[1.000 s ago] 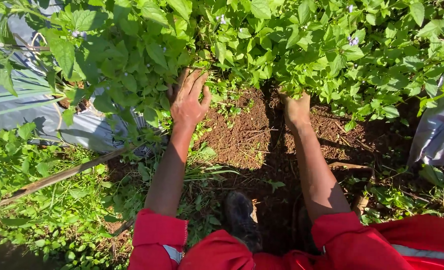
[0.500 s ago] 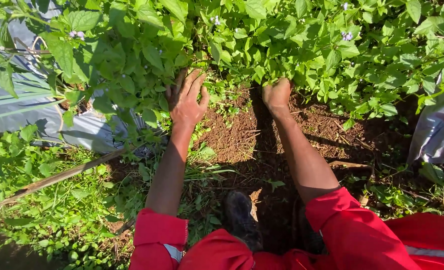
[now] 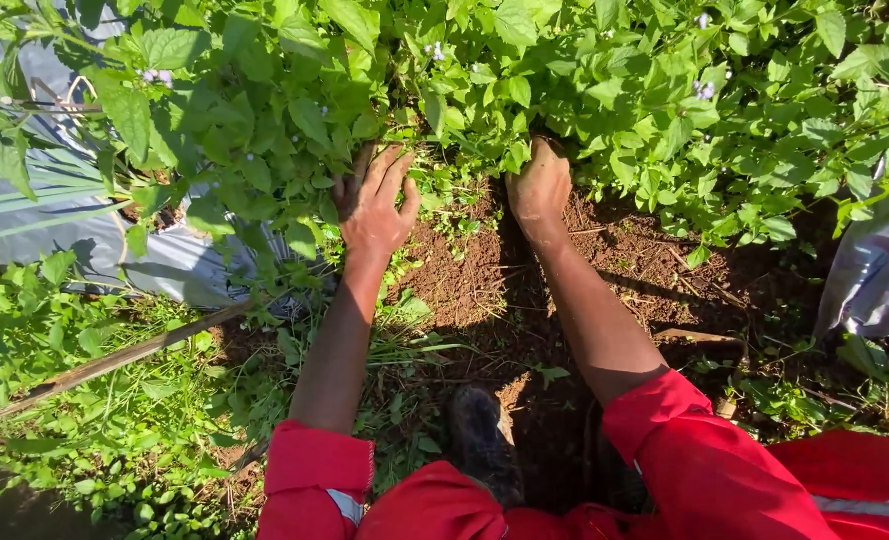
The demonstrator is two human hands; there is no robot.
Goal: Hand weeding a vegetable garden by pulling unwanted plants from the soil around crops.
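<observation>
Since a second ago your right hand [image 3: 537, 187] has crossed leftward over the bare soil patch [image 3: 484, 280] and now sits at its far edge, closer to your left hand [image 3: 374, 205], which has barely shifted. Left hand: fingers spread flat, pressed against the leafy weeds [image 3: 264, 130] at the patch's far left corner, clamped on nothing visible. Right hand: fingers curled under foliage, buried among the stems; cannot tell whether it grips any. Grey plastic sheet [image 3: 84, 230] lies beside the left edge, another fold [image 3: 874, 280] at the right. A stick [image 3: 104, 362] lies in the grass near your left elbow. Risk, as judged: stems may snap above the root if you pull high, and unseen fingers could catch the sheet or thorny growth
</observation>
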